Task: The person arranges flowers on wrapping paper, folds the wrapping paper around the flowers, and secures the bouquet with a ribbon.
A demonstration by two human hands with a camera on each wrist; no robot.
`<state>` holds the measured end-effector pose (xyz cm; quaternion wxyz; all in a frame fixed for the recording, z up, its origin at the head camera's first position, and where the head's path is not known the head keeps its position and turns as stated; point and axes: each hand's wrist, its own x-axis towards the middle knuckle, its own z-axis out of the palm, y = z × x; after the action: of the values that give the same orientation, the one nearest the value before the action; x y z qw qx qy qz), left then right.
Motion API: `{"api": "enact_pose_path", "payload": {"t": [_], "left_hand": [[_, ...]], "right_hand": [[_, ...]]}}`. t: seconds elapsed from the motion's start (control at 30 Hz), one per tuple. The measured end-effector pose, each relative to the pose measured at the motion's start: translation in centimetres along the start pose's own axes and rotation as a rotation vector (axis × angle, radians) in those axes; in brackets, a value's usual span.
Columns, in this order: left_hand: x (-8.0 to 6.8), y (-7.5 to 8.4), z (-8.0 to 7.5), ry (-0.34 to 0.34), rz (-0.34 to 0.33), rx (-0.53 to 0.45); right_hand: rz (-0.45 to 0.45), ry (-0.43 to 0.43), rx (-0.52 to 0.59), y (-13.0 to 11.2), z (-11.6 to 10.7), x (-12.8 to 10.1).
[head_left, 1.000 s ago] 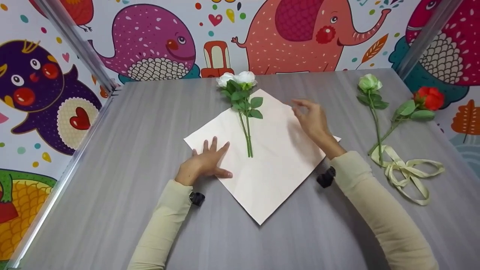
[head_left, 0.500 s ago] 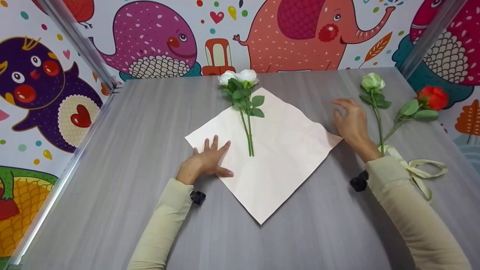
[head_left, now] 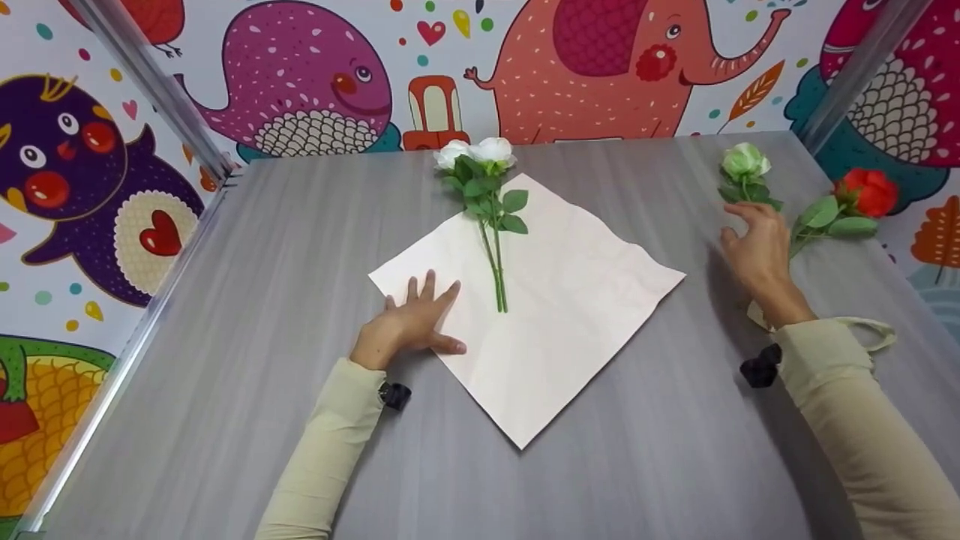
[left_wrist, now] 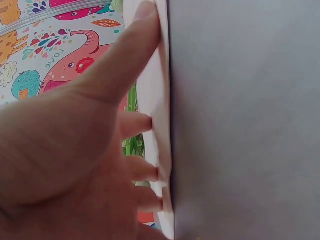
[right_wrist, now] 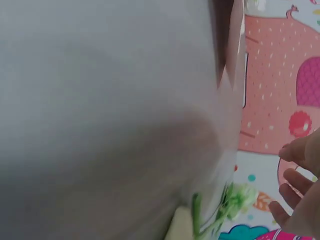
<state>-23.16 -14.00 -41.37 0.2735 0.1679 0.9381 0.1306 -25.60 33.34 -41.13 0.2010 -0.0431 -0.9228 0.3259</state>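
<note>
My left hand [head_left: 409, 326] lies flat, fingers spread, on the left corner of a pale pink paper sheet [head_left: 577, 300]; the left wrist view shows its fingers [left_wrist: 137, 170] pressing the paper edge [left_wrist: 161, 100]. Two white roses [head_left: 480, 154] lie on the sheet with stems pointing toward me. My right hand [head_left: 757, 251] hovers with loose fingers over the stem of a pale green rose [head_left: 742, 161] right of the paper, holding nothing. In the right wrist view its fingers [right_wrist: 295, 185] are apart from the green rose [right_wrist: 240, 197]. A red rose [head_left: 866, 191] lies just beyond.
A cream ribbon [head_left: 870, 326] lies near my right sleeve, mostly hidden by it. The grey table [head_left: 300, 225] is walled by cartoon animal panels and metal posts [head_left: 157, 90] at the back corners.
My right hand has moved rightward off the paper to the green rose's stem. The left hand, the paper and the white roses have stayed put.
</note>
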Motion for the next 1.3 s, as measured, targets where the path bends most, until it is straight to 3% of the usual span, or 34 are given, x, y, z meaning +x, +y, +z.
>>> {"api": "enact_pose_path", "payload": {"t": [0.4,0.73,0.9,1.13,1.3], "left_hand": [[0.0,0.0,0.3,0.004,0.004,0.000],[-0.1,0.2,0.1,-0.001,-0.016,0.006],[0.0,0.4,-0.1,-0.005,-0.014,0.001],[0.1,0.4,-0.2,-0.020,-0.017,-0.003],[0.1,0.4,-0.3,-0.024,-0.023,-0.002]], "right_hand": [[0.203,-0.236,-0.137,2.4,-3.2,0.4],[0.343,-0.428,-0.244,3.7,-4.3,0.7],[0.396,-0.438,-0.272,4.0,-4.4,0.5],[0.404,-0.435,-0.286,4.1,-4.5,0.5],[0.439,-0.414,-0.220,3.8,-4.5,0.6]]}}
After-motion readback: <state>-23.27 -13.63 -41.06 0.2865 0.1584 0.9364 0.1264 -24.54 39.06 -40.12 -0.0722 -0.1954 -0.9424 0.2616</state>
